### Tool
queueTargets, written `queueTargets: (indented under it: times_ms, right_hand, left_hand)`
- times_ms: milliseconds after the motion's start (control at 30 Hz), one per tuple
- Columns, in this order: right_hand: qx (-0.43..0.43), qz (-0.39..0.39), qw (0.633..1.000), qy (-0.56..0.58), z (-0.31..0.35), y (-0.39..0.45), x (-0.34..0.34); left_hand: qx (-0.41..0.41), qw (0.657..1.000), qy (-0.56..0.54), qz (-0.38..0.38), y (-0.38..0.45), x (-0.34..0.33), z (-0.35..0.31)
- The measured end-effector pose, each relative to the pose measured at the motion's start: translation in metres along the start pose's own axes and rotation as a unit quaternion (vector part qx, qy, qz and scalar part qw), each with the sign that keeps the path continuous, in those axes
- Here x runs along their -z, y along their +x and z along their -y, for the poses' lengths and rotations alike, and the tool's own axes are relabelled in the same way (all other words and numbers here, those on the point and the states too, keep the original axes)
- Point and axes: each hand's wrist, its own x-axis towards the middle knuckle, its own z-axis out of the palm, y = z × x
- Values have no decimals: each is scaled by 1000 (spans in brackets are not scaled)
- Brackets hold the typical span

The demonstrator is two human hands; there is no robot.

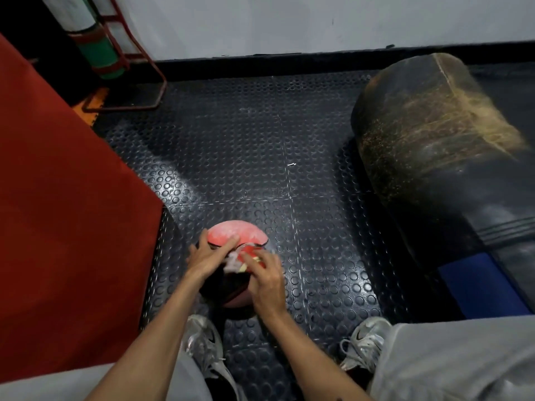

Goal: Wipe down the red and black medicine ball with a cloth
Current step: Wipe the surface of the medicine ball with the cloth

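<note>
The studded black rubber floor carries everything I see. The medicine ball sits on it just ahead of my shoes, between the red mat and the worn punching bag. My left hand lies spread on the ball's top. My right hand presses a crumpled cloth against it; the blur hides the finger grip. I judge the ball heavy, dusty, likely to roll, so I brace its sides.

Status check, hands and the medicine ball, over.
Left hand flat on medicine ball. Right hand beside it, blurred; cloth bunched between both. Ball on floor mat, far red panel dusty. Nothing blocking.
</note>
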Motion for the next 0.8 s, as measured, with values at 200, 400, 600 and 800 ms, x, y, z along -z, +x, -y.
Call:
queueTargets:
  times_ms: [200, 400, 600, 800]
  right_hand:
    - [-333, 33, 939, 76, -19, 54, 2]
    - [-320, 76, 940, 96, -21, 55, -1]
    - [-171, 79, 980, 69, -2, 45, 3]
    - [-202, 101, 974, 26, -4, 69, 1]
  left_hand:
    - [22, 999, -40, -4, 10, 17, 17]
    - [61, 998, -4, 7, 18, 29, 21]
    - [80, 992, 93, 9, 12, 26, 16]
    - [-115, 988, 103, 13, -9, 9, 9]
